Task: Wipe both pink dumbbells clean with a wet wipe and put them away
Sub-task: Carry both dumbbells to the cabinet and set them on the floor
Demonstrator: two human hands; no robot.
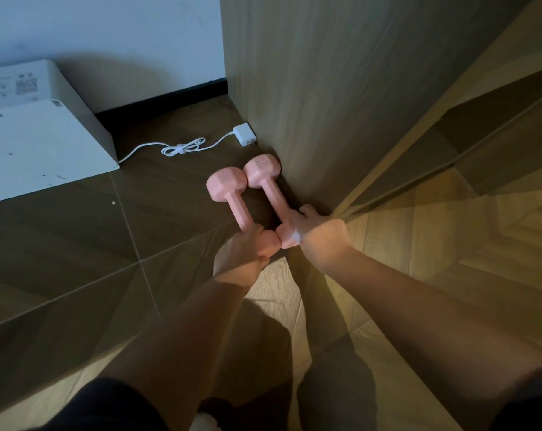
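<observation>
left grip (241, 253): fingers curled round the near end of the left dumbbell (237, 209) handle, close against its near head.
right grip (319, 234): closed over the near end of the right dumbbell (271, 194) handle, fingertips towards the cabinet (325, 104); a small white scrap shows at the palm, too small to tell what it is.
dumbbells: both pink, lying side by side on the floor (76, 259), heads touching at both ends; the right one is just beside the cabinet side.
behind: a white box (30, 135) by the wall, with its cable (176, 148) and plug (244, 134) near the far heads.
</observation>
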